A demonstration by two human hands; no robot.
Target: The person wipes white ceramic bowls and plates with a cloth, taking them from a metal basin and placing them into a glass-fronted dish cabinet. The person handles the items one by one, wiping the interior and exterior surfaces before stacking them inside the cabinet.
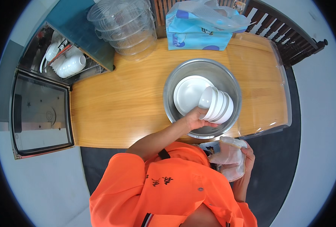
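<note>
A large steel basin (pixel 169 102) stands near the table's front edge. Inside lie a white plate (pixel 188 92) and a stack of several white bowls (pixel 222 108), tilted on its side and partly over the plate. My left hand (pixel 199 119) reaches into the basin and is closed on the lower edge of the bowl stack. Below the table edge, my right hand (pixel 248 155) grips a whitish folded cloth (pixel 231 160) by its right side. Part of the cloth hangs over my lap; some of the right fingers are hidden behind it.
At left, a dish cabinet (pixel 75 28) has its glass door (pixel 43 113) swung open, with white bowls (pixel 70 66) and spoons inside. Stacked clear plastic containers (pixel 128 30) and a blue plastic-wrapped package (pixel 200 36) stand at the back of the wooden table (pixel 118 98). A dark chair (pixel 289 34) is behind right.
</note>
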